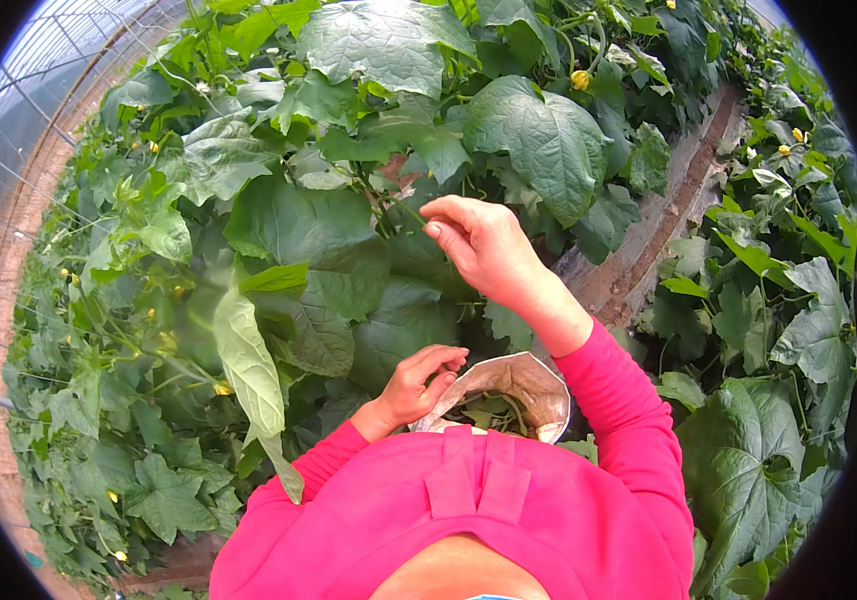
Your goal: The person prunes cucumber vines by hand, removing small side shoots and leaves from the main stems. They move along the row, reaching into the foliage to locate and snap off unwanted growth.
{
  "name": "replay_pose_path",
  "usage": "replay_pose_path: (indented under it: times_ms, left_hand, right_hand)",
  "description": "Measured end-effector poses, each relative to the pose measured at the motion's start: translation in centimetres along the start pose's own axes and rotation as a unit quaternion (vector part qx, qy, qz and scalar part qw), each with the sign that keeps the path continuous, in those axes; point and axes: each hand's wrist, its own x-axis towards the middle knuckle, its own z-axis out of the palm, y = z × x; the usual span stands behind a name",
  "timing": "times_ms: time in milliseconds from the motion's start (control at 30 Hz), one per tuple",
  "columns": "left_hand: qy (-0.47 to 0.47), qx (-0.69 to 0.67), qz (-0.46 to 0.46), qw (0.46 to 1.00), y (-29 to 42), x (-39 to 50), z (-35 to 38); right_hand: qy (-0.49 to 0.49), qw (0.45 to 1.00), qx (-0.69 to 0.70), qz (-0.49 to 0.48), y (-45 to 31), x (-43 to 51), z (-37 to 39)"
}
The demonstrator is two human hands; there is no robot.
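Note:
My right hand (466, 236) is stretched over the leafy vines, thumb and fingertips pinched on a thin green stem (407, 210). Lower down, my left hand (421, 382) is beside the rim of a bag (548, 375), fingers loosely curled; whether it holds anything cannot be told. The bag hangs at my waist, its mouth wide, with green stems and leaf pieces (499, 412) inside. Broad green leaves (308, 225) lie around and beneath both hands. A pale, folded leaf (248, 352) hangs near my left sleeve.
Dense vines with yellow flowers (580, 79) stand ahead and to the left. A narrow soil path (623, 262) runs to the upper right, with another row of vines (766, 435) beyond it. At the far left is a greenhouse wall with metal framing (38, 112).

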Motion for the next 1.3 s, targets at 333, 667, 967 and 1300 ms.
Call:
replay_pose_path:
  times_ms: [333, 667, 967, 1300]
  left_hand:
    - [0.521, 0.117, 0.032, 0.845, -5.4, 15.7, -13.0]
    - [0.422, 0.112, -0.065, 0.897, -13.0, 19.9, -16.4]
    - [0.366, 0.215, -0.005, 0.905, -9.7, 21.0, -16.1]
    - [0.305, -0.151, -0.101, 0.935, -7.1, 20.2, -15.5]
  right_hand:
    - [-0.053, 0.992, -0.109, 0.040, 4.1, 16.6, 0.4]
    - [0.105, 0.975, 0.193, 0.031, 4.5, 14.8, 4.9]
    - [0.024, 0.978, -0.194, -0.074, 10.3, 9.2, 5.6]
    - [-0.077, 0.990, -0.067, -0.097, 12.4, 9.9, 2.6]
